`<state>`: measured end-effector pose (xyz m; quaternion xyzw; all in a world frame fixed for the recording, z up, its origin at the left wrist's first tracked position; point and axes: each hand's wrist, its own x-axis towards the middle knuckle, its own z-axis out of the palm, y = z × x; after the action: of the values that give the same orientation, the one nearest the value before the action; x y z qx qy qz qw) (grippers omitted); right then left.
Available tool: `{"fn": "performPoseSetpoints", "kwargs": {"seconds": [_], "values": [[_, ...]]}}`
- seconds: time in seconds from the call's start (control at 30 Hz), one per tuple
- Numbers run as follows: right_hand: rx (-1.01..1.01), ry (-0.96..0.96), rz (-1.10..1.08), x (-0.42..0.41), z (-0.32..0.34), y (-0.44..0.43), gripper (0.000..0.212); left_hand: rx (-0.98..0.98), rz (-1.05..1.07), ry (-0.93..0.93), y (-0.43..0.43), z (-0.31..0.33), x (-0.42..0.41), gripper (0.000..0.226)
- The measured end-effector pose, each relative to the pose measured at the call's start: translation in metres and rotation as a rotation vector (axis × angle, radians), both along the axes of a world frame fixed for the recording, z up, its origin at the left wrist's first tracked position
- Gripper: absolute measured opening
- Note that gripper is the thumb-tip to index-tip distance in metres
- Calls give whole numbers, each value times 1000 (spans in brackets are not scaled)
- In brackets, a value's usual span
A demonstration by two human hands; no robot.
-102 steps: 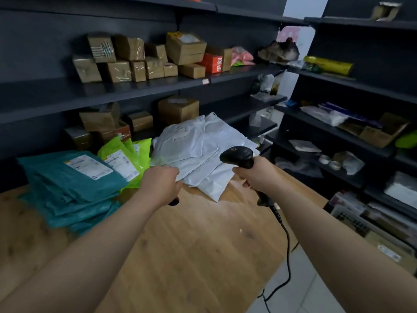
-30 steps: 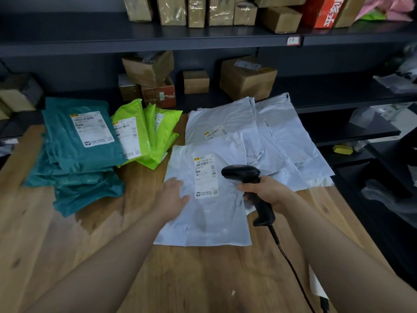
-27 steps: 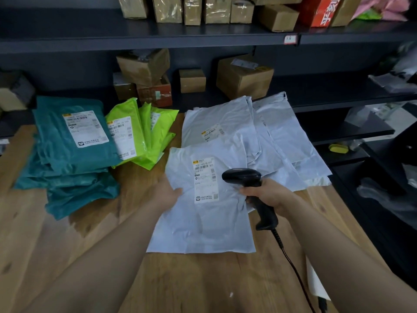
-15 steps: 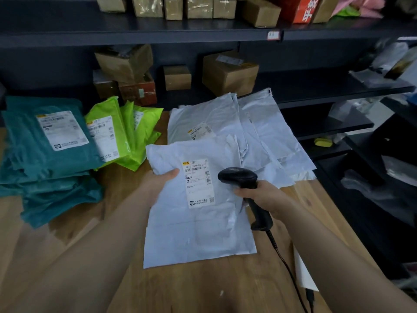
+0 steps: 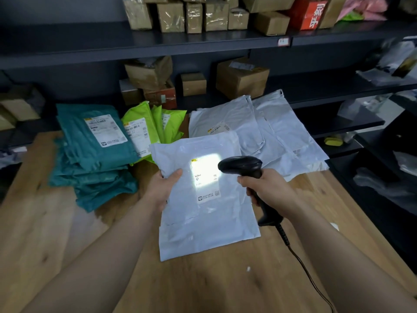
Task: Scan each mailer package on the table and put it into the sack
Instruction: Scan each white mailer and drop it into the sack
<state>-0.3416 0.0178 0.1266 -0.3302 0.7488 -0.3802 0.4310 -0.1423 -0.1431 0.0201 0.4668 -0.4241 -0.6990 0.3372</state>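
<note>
Gripping one white mailer (image 5: 207,222) by its left edge with the left hand (image 5: 163,190): thumb pressed across the top face, fingers curled underneath, out of sight. Flat, rectangular, thin crinkled plastic, with one printed paper label (image 5: 206,179) near the middle, its upper half washed out by a bright patch of light. Held over the wooden table (image 5: 203,285), in front of the other piles; cannot tell whether the near edge touches the wood

Wrapping all the fingers of the right hand (image 5: 268,190) round the handle of one black scanner (image 5: 240,164), smooth moulded plastic, rounded head pointed left at the label from just beside it. One dark cable (image 5: 302,260) trailing from the handle's base across the table towards the lower right

Three groups further back on the table:
- teal mailers (image 5: 90,159), a slumped stack of roughly five, glossy and wrinkled, one white label on top
- lime mailers (image 5: 146,125), three visible, leaning against the teal stack
- white pile (image 5: 270,136), at least four overlapping flat bags, fanned out to the right

Behind, dark shelves (image 5: 203,41) carrying about a dozen taped cardboard boxes (image 5: 242,77) and one red box (image 5: 309,14)
</note>
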Motion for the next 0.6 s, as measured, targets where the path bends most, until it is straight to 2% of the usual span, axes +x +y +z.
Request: {"fn": "performPoseSetpoints", "kwargs": {"seconds": [0.13, 0.33, 0.6], "values": [[7, -15, -20, 16, 4, 3, 19, 29, -12, 19, 1, -2, 13, 32], [37, 31, -47, 30, 7, 5, 19, 20, -19, 51, 3, -3, 20, 9], [52, 57, -83, 40, 13, 5, 20, 38, -46, 48, -2, -4, 23, 8]]}}
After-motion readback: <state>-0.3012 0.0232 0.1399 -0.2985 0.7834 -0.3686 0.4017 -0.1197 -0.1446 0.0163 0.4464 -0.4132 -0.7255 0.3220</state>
